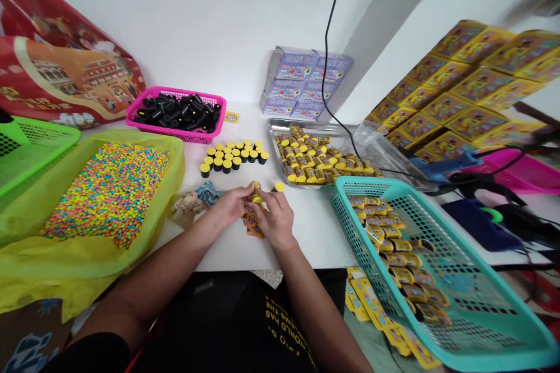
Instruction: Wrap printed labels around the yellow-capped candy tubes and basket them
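Between my hands is a small yellow canister [256, 193] with a printed wrapper, held above the white table [227, 253]. The fingers of my left hand [234, 204] are closed on its left side. My right hand [276, 218] grips it from the right, fingertips around its lower part. Under my hands lies a small pile of printed yellow-orange labels [254, 226], partly covered by them. One yellow-capped piece [279, 186] stands just beyond my right hand. Farther back, several black canisters with yellow lids [227, 157] stand upright in a cluster.
At left, a yellow-lined bin [175, 157] holds colourful candies; behind it, a pink basket [175, 134] holds black tubes. A metal tray [280, 154] and a teal basket [481, 256] contain wrapped canisters. Purple boxes [301, 81] and yellow boxes [464, 99] stand stacked. A black cable [326, 52] hangs down.
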Tool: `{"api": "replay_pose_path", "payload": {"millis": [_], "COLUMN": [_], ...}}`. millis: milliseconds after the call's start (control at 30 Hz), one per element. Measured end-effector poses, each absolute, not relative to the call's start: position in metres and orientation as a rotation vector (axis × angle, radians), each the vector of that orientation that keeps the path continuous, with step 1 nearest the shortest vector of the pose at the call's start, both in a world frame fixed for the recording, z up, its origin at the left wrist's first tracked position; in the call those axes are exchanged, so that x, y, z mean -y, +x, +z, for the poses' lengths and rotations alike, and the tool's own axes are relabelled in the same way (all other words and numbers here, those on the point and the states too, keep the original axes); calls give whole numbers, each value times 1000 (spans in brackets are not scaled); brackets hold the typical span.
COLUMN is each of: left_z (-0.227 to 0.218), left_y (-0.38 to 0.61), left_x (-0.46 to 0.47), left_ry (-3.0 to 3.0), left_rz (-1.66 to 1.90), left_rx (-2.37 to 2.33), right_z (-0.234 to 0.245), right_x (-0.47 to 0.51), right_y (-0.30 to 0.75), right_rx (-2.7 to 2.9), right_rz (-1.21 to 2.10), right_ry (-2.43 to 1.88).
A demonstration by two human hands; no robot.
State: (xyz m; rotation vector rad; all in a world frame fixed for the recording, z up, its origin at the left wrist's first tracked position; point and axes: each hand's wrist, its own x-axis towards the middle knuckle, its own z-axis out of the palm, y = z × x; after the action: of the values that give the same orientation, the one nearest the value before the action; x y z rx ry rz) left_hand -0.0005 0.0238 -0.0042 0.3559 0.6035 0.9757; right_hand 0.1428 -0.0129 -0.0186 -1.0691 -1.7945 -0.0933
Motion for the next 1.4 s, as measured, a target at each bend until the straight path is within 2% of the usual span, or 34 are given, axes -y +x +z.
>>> {"api": "replay_pose_path", "payload": {"millis": [200, 767, 1000, 1233, 1400], "left_z": [-1, -10, -7, -2, -7], "left_y": [1, 7, 7, 7, 9], "left_x": [-21, -18, -17, -16, -16], "left_ry": [380, 413, 426, 340, 371], "left_rz": [903, 946, 969, 935, 962], "left_rx": [-647, -736, -635, -714, -723], "right_z": [-21, -30, -30, -34, -32], "right_x": [12, 9, 10, 6, 7], "right_y": [144, 148, 145, 145, 144], "right_rx": [1703, 1850, 1671, 1764, 1776], "right_rz": [133, -98, 54, -64, -7], "right_ry": [-1052, -1066, -1121, -1092, -1047]}}
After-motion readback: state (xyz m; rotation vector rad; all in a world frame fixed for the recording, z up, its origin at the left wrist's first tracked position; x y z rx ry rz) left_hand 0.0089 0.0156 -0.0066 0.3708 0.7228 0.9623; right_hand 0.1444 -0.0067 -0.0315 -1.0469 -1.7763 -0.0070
